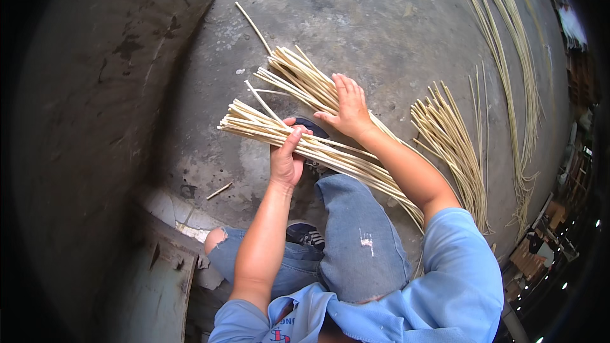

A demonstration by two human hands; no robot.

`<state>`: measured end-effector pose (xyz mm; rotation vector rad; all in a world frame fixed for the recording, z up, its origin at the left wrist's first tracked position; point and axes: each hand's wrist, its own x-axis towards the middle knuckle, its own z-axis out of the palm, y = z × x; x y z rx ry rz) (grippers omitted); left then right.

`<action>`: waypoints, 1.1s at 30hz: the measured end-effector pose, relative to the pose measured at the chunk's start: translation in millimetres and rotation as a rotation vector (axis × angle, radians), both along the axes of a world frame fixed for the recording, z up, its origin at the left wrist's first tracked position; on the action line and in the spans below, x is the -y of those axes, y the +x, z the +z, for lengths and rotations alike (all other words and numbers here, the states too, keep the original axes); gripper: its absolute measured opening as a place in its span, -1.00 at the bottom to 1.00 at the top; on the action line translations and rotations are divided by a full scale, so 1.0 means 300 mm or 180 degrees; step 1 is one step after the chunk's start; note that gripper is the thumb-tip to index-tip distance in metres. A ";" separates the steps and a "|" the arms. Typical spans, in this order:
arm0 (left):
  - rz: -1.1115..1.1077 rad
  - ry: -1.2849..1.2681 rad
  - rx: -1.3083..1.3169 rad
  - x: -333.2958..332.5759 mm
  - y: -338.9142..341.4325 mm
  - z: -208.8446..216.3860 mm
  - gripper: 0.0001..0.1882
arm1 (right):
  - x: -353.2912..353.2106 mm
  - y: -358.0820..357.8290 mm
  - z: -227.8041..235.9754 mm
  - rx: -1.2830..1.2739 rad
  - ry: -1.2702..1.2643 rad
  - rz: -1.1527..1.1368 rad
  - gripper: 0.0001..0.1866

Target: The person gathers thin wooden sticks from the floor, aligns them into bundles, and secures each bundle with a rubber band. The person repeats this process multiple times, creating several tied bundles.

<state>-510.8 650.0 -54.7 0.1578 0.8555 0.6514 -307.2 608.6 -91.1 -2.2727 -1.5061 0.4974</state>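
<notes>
My left hand is wrapped round a bundle of pale, thin cane sticks. The bundle slants from the middle left down past my raised knee, its cut ends fanning out slightly at the left. Just beyond it lies a second bundle of similar canes. On top of that one rests my right hand, fingers stretched out and thumb apart. One cane sticks out well past the others at its far end. My right forearm hides part of the second bundle.
A third cane bundle lies on the concrete floor to the right. Beyond it are long, thin strands. A short cane piece lies near a dark wall on the left. My shoes are under the bundles and knees.
</notes>
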 end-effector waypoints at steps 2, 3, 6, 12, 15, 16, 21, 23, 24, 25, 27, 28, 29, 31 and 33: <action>0.0023 0.0038 -0.0027 -0.006 -0.007 -0.009 -0.56 | 0.000 0.016 0.044 -0.0014 0.0413 0.0003 -0.13; 0.0030 0.0017 -0.0064 -0.007 -0.012 -0.011 -0.56 | 0.000 0.018 0.068 -0.0021 0.0614 0.0001 -0.22; 0.0036 -0.0046 -0.0162 -0.006 -0.013 -0.012 -0.57 | 0.032 0.003 0.143 -0.2678 -0.0489 0.0303 -0.51; 0.0003 -0.0009 -0.0170 -0.008 0.017 -0.016 -0.57 | 0.071 -0.016 0.169 -0.3270 -0.0905 0.0433 -0.63; 0.0132 -0.0076 -0.0384 -0.010 -0.002 -0.025 -0.55 | 0.057 -0.032 0.161 -0.2767 -0.0659 0.0363 -0.76; 0.0057 -0.0024 -0.0356 -0.011 -0.001 -0.023 -0.55 | 0.058 -0.032 0.160 -0.2699 -0.0664 0.0203 -0.79; -0.0122 -0.0063 -0.0266 -0.015 0.011 -0.007 -0.56 | 0.027 0.037 0.128 -0.3023 -0.0414 -0.0711 -0.76; -0.0108 -0.0100 -0.0306 -0.019 -0.013 -0.010 -0.56 | -0.006 0.049 0.136 -0.3144 -0.0866 -0.0461 -0.76; -0.0108 -0.0100 -0.0309 -0.021 -0.022 -0.013 -0.56 | -0.018 0.052 0.143 -0.3195 -0.1091 -0.0334 -0.75; -0.0118 -0.0104 -0.0280 -0.021 -0.019 -0.014 -0.56 | -0.016 0.056 0.136 -0.3634 -0.1273 -0.0207 -0.75; -0.0231 -0.0044 -0.0271 -0.023 -0.016 -0.014 -0.55 | 0.002 0.038 0.129 -0.3558 -0.1124 0.0250 -0.73; -0.0277 -0.0006 -0.0292 -0.027 -0.021 -0.015 -0.54 | -0.001 0.018 0.132 -0.3538 -0.1045 0.0497 -0.72; -0.0249 0.0027 -0.0226 -0.028 -0.024 -0.014 -0.54 | -0.002 0.011 0.138 -0.3086 -0.1155 0.0730 -0.67; -0.0204 0.0084 -0.0079 -0.023 -0.024 -0.013 -0.56 | -0.018 0.008 0.133 -0.2951 -0.1409 0.0846 -0.65; -0.0248 0.0147 -0.0130 -0.023 -0.024 -0.013 -0.55 | -0.023 0.014 0.124 -0.3155 -0.1872 0.0791 -0.64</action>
